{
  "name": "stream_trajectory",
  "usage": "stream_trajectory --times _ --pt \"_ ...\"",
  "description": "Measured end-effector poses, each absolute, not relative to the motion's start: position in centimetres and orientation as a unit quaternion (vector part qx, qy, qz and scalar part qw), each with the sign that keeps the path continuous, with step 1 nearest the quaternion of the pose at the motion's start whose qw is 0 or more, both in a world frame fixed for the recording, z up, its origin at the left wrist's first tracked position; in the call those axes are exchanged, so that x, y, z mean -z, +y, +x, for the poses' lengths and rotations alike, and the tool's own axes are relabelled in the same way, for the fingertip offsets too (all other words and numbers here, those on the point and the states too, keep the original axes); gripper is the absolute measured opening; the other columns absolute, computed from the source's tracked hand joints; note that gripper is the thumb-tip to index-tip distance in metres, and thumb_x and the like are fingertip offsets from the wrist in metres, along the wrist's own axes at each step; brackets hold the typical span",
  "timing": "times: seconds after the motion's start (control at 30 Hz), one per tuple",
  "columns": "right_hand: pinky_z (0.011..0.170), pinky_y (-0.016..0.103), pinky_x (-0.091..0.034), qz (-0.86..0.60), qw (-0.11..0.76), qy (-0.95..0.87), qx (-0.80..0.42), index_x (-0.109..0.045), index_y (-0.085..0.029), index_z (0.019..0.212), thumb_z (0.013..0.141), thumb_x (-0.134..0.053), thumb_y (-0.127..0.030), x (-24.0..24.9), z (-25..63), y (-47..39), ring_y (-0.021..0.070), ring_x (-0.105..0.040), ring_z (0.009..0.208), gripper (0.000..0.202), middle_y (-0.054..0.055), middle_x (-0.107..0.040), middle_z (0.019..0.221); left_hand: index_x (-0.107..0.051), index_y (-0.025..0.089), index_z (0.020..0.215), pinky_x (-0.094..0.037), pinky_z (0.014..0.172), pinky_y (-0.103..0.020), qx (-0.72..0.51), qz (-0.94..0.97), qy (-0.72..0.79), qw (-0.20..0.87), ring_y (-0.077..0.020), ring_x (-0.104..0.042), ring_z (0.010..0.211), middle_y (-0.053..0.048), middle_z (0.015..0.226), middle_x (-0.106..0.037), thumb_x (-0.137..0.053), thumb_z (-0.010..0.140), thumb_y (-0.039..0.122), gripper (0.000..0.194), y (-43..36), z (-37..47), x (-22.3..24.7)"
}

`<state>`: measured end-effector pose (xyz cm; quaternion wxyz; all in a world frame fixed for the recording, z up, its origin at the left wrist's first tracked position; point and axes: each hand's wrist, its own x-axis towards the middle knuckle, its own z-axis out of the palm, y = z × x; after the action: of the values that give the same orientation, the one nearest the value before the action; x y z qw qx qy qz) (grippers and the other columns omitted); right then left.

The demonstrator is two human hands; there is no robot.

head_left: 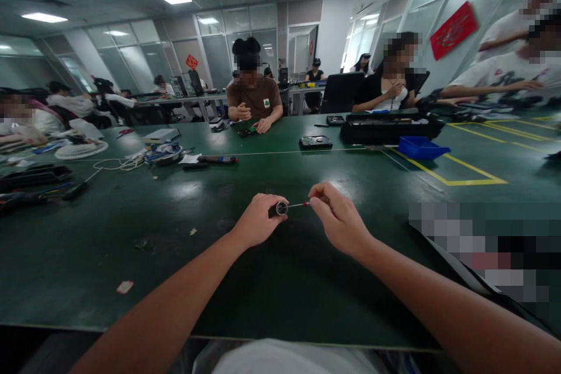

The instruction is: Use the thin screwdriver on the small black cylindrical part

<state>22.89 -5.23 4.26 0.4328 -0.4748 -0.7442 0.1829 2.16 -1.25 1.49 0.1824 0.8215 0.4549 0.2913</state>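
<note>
My left hand (258, 219) is wrapped round a short dark cylinder (281, 208) with a pale-rimmed round end, which faces me. From the cylinder's right side a thin metal rod (295, 205) with a red end runs to my right hand (339, 216). The thumb and forefinger of that hand pinch at the red end, and its other fingers are curled. I cannot tell whether the rod's far tip is inside the cylinder or only against it. Both hands are just above the green table (272, 292).
Ahead lie a black-and-orange pen-shaped tool (218, 159), a bundle of wires (162, 153), a flat electronic part (315, 142), a long black housing (390, 127) and a blue tray (421, 148). A person in brown (258, 99) works opposite. Paper scraps (125, 287) lie to the left.
</note>
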Motion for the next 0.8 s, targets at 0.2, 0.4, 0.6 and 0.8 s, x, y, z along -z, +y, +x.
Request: stream_trajectory --times 0.2,0.4,0.6,0.8 --pt "0.065 0.031 -0.043 -0.492 0.461 -0.717 -0.18 -0.049 -0.023 0.104 0.096 -0.045 -0.032 -4.0 22.7 -5.2 0.0194 -0.061 0.073 0.013 0.002 -0.063 0.082 -0.065 0.027 0.107 -0.029 0.113 -0.05 -0.285 0.817 0.466 0.187 -0.0224 -0.06 0.104 0.001 0.11 -0.069 -0.069 0.082 0.022 0.026 -1.2 2.1 -1.4" --pt "0.073 0.033 -0.047 -0.477 0.461 -0.724 -0.189 -0.053 -0.023 0.103 0.094 -0.05 -0.034 -3.8 22.9 -4.8 0.0211 -0.064 0.085 0.014 0.004 -0.066 0.091 -0.064 0.027 0.108 -0.016 0.118 -0.057 -0.284 0.81 0.472 0.2 -0.0224 -0.06 0.11 0.0 0.113 -0.069 -0.067 0.083 0.022 0.026 -1.2 2.2 -1.4" --pt "0.066 0.032 -0.045 -0.485 0.451 -0.725 -0.188 -0.057 -0.024 0.104 0.098 -0.042 -0.034 -3.9 22.8 -5.0 0.0192 -0.062 0.073 0.018 0.003 -0.066 0.084 -0.066 0.026 0.108 -0.022 0.115 -0.056 -0.284 0.811 0.473 0.196 -0.0237 -0.059 0.112 -0.002 0.114 -0.069 -0.069 0.082 0.023 0.027 -1.0 2.2 -1.3" --pt "0.076 0.035 -0.049 -0.462 0.494 -0.682 -0.28 -0.06 -0.023 0.103 0.093 -0.051 -0.037 -3.3 22.8 -4.2 0.0196 -0.063 0.084 0.02 0.004 -0.067 0.092 -0.067 0.026 0.109 -0.029 0.111 -0.055 -0.281 0.816 0.466 0.197 -0.0239 -0.06 0.107 -0.002 0.112 -0.069 -0.07 0.081 0.022 0.028 -1.1 2.1 -1.5"
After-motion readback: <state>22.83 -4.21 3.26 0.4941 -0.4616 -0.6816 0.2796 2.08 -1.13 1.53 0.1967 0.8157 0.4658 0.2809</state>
